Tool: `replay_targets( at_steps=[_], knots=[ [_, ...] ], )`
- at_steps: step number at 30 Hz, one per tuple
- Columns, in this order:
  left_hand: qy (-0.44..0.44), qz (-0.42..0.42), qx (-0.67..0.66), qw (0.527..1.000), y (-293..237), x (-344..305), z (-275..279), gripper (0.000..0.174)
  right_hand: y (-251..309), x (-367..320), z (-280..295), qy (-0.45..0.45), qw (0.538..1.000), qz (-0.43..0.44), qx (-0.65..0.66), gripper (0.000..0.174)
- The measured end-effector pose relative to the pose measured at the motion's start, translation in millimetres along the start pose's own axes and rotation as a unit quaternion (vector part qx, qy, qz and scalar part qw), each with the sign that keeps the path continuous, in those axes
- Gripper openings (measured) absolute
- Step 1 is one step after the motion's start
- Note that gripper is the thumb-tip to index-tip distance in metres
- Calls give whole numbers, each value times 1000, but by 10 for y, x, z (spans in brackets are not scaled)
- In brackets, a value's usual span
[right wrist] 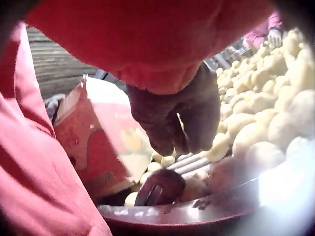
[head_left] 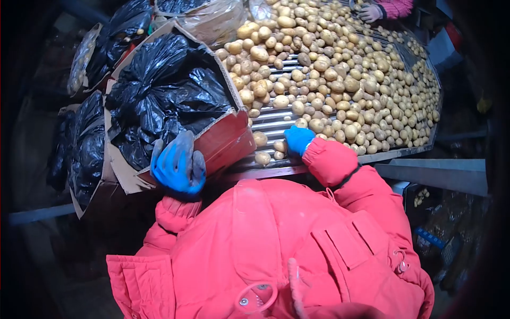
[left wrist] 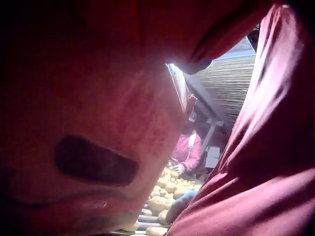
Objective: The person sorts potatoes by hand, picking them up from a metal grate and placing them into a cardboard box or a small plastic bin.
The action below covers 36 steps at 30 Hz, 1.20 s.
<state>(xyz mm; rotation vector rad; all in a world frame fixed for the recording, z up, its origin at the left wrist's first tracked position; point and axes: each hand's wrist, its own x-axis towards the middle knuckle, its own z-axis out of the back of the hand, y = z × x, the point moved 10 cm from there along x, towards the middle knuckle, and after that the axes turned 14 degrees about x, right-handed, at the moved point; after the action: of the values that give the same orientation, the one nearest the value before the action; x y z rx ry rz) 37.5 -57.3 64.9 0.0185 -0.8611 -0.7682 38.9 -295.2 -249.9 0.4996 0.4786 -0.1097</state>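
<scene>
In the head view, the blue-gloved left hand (head_left: 179, 162) is at the near corner of a red carton (head_left: 226, 142) lined with black plastic, its fingers loosely bent and apart. Nothing shows in its grasp. Over metal rollers (head_left: 271, 123), the blue-gloved right hand (head_left: 298, 140) is beside potatoes (head_left: 260, 139) at the near edge. The right wrist view shows that hand (right wrist: 174, 115) with fingers pointing down, next to potatoes (right wrist: 251, 137); a dark rounded thing (right wrist: 160, 188) below them is unclear. The carton wall (left wrist: 98, 123) fills much of the left wrist view, hiding the left hand.
A large heap of potatoes (head_left: 366, 80) covers the rollers to the right. Another person's gloved hand (head_left: 370, 13) touches its far side. More boxes with black bags (head_left: 87, 146) stand at the left. A metal rail (head_left: 398, 153) borders the near side.
</scene>
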Motion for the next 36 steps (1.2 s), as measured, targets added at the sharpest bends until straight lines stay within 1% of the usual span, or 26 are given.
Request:
replay_targets(
  at_steps=[3,6,9,10,11,12,14,15,16,18,19,20,21,22,23,24,25,26,28,29,32,33,34,36],
  knots=[
    [-4,6,10,1000,11,-22,-16,29,-28,105,-101,-12,999,-30,-2,44],
    [-1,14,17,1000,24,-40,-29,30,-7,68,-77,-54,998,24,12,30],
    [-8,15,19,1000,25,-40,-31,30,17,2,41,11,996,83,1,31],
    [-11,16,19,1000,28,-39,-30,30,-16,-36,113,52,982,102,152,30],
    [1,23,21,1000,43,-36,-48,29,-71,-86,213,93,942,119,300,29],
    [14,30,23,999,53,-33,-58,27,-54,-147,346,133,878,131,441,29],
    [26,36,24,999,66,-26,-80,28,-22,-337,897,122,802,71,580,29],
    [25,36,23,999,65,-21,-86,30,-103,-281,960,152,743,51,650,31],
    [25,36,22,999,60,-19,-91,32,-231,-128,922,129,654,24,745,33],
    [26,33,22,999,61,-16,-101,32,-451,131,906,52,560,-15,827,30],
    [28,32,24,999,61,-17,-99,32,-526,476,873,46,631,48,773,25],
    [32,32,25,999,61,-18,-102,32,-485,646,1050,-55,786,169,593,26],
    [35,32,26,999,59,-14,-108,32,-289,695,1159,-153,875,277,365,27],
    [37,32,28,998,62,-4,-117,32,43,611,1208,-241,894,363,108,28],
    [39,32,26,998,63,1,-121,32,-9,840,1217,-218,906,283,226,31],
    [41,32,25,998,61,-2,-117,31,62,989,1217,-188,901,197,339,34],
    [42,33,24,998,66,1,-116,31,102,1091,1180,-154,877,107,443,37],
    [50,31,22,998,67,11,-124,31,255,1041,1364,-218,915,117,318,46],
    [66,30,18,997,74,37,-134,31,469,1107,1352,-218,950,109,198,58],
    [65,28,15,997,79,32,-140,31,456,1300,1169,-174,965,83,180,66],
    [63,26,13,998,88,10,-153,32,648,1328,983,-67,971,108,201,63],
    [61,28,18,998,82,9,-145,32,728,1168,1055,-64,976,120,169,62],
    [58,28,22,998,78,11,-143,32,731,1098,1025,-53,976,138,157,57],
    [63,34,23,997,82,-1,-153,32,579,946,957,-30,976,170,134,47]
  ],
)
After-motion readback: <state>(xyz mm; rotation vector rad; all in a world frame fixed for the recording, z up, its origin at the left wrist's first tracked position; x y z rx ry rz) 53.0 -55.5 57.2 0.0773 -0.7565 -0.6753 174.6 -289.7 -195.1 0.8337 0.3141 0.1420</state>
